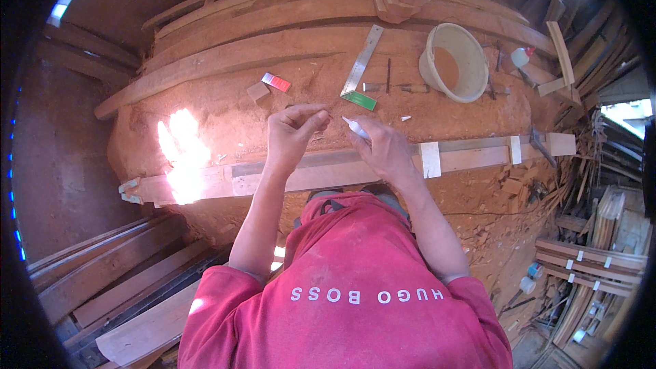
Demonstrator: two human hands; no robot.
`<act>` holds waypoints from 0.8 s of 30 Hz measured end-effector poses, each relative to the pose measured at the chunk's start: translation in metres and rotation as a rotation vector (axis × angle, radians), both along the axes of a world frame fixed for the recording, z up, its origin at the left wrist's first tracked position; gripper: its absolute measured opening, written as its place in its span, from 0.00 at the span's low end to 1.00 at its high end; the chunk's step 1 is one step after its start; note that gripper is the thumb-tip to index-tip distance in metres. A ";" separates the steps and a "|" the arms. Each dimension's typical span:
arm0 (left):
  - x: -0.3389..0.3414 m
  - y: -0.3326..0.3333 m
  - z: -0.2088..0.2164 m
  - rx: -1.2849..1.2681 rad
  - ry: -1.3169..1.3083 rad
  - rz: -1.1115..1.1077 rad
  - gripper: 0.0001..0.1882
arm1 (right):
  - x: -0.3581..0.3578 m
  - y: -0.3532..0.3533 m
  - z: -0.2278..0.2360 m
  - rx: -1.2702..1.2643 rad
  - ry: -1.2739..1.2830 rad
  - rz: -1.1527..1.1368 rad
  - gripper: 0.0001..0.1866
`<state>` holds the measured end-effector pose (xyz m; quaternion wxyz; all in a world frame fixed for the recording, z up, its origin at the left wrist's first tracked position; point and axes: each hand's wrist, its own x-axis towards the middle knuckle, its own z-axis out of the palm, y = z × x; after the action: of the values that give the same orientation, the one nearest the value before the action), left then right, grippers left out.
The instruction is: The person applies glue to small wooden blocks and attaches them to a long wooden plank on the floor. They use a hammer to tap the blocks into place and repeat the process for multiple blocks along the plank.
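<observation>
My right hand is closed round a small white tube with a narrow tip, pointing up and left. My left hand is raised beside it, thumb and forefinger pinched together; whatever is between them is too small to make out. Under both hands runs a long wooden beam with pale strips across its right part. Just beyond the hands lie a green box and a metal ruler. A small white piece rests right of the tube.
A red and white box lies by a wooden block on the dusty surface. A pale bucket stands at the far right, near a white bottle with a red top. Stacked boards fill the lower left.
</observation>
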<state>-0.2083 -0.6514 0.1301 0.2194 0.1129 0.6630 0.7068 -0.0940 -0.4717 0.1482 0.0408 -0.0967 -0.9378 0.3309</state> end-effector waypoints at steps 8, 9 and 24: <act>0.013 0.015 -0.001 0.024 0.076 0.051 0.10 | -0.005 -0.003 0.006 -0.056 -0.052 -0.034 0.17; 0.016 0.018 -0.002 -0.021 0.183 0.084 0.10 | -0.005 -0.003 0.003 -0.059 -0.008 -0.032 0.17; 0.028 0.042 0.000 0.155 -0.124 0.130 0.10 | -0.011 -0.017 -0.005 -0.026 0.175 -0.074 0.15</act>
<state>-0.1804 -0.6099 0.1300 0.2045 0.0422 0.5976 0.7742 -0.1046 -0.4888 0.1429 0.1334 -0.1024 -0.9221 0.3486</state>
